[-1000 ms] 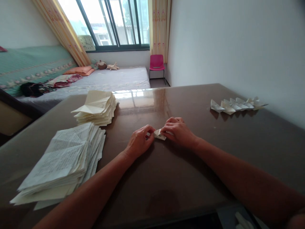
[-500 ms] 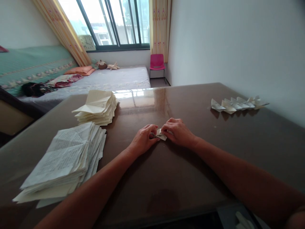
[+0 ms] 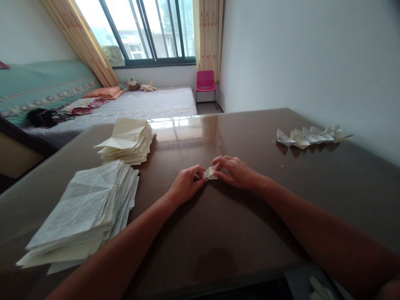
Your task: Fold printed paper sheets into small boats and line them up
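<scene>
A small piece of folded paper (image 3: 210,173) lies between my hands, just over the brown tabletop (image 3: 215,221). My left hand (image 3: 186,181) pinches its left end between thumb and fingers. On the right end, the thumb and fingers of my right hand (image 3: 236,171) close around the paper, with the fingers arched over it. My fingertips cover both ends, so only the pale middle part shows.
At the left lie a stack of creased, handwritten sheets (image 3: 84,200) and, behind it, a stack of cream folded sheets (image 3: 128,139). A row of folded paper boats (image 3: 309,137) stands at the far right. Beyond the table are a bed (image 3: 156,102) and a pink chair (image 3: 205,81).
My right hand's fingers have lifted and shifted slightly on the paper, and the folded piece has turned a little. My left hand keeps its hold.
</scene>
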Tool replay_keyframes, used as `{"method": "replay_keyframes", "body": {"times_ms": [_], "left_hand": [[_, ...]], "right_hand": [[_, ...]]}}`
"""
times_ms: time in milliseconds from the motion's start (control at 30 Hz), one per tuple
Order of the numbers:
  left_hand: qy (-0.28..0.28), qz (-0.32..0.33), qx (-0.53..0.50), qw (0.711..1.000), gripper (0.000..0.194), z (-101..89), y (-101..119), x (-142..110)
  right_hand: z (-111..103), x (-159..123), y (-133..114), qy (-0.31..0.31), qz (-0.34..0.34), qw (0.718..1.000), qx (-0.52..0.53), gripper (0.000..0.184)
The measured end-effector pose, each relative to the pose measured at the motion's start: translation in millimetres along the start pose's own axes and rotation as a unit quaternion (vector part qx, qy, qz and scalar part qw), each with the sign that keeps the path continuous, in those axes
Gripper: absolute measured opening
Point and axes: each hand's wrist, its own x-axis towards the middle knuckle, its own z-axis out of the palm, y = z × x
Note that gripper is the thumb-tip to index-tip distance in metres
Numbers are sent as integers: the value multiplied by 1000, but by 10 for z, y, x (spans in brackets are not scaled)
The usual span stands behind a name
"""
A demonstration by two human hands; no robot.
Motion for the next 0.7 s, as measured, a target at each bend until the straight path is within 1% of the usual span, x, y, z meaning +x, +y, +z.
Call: {"method": "replay_keyframes", "body": {"times_ms": [67,100,133,200,267,367,533,633,700], "left_hand": [[0,5,3,1000,15,2,-11,-2],[-1,7,4,1000,15,3,-14,-3],[-1,8,4,1000,15,3,-17,-4],[0,8,4,1000,16,4,-16,-5],[4,5,6,1000,16,4,-9,-3],[4,3,4,1000,16,-2,9,3],[6,-11,-8,1000,16,-4,23,6],[9,-6,-11,1000,15,2,12,6],[8,-3,-12,1000,15,6,2,5]], "right_hand": [[-27,4,29,-18,-34,999,21,40],[-39,5,41,-29,-56,998,22,42],[-50,6,47,-37,-77,996,17,41],[-67,5,46,-41,-98,994,-5,30],[-81,3,26,-27,-103,994,-22,24],[-100,-3,-14,-9,-109,993,-39,26],[-91,-12,-2,-27,-141,985,-95,20],[-44,-13,57,-12,-123,986,-112,17],[-7,-9,102,-2,-102,989,-103,15]]}}
